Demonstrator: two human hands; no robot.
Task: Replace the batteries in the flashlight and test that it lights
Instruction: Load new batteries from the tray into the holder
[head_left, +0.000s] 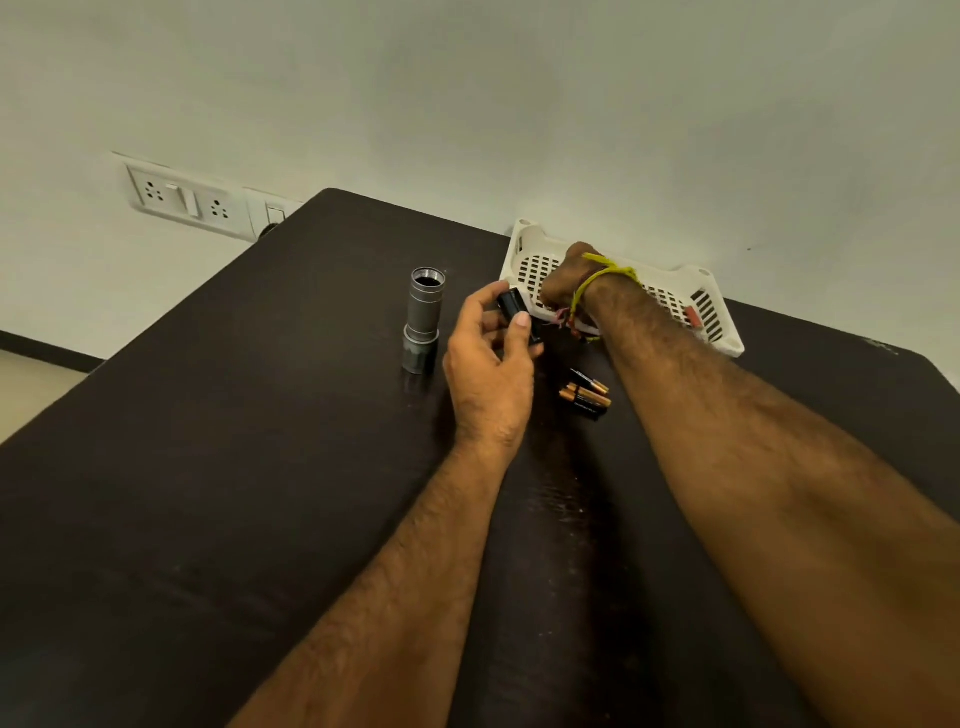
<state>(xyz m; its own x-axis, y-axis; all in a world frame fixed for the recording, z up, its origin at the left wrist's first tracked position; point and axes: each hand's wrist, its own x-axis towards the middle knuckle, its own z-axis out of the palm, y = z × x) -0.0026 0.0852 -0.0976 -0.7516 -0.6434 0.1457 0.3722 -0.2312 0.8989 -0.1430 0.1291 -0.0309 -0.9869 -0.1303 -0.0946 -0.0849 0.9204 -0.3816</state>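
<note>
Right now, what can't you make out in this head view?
- Right hand: its fingers and whatever they touch, hidden behind its own wrist at the white basket.
- Black part in the left hand: partly covered by fingers, identity unclear.
- Batteries: exact count, too small.
- Flashlight body: dark inside.

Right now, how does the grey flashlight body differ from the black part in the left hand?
The flashlight body is grey, stands upright on the table with its threaded end open, and nobody touches it. The black part is darker, looks shorter, lies tilted, and is pinched by the left hand. Both look cylindrical.
</note>
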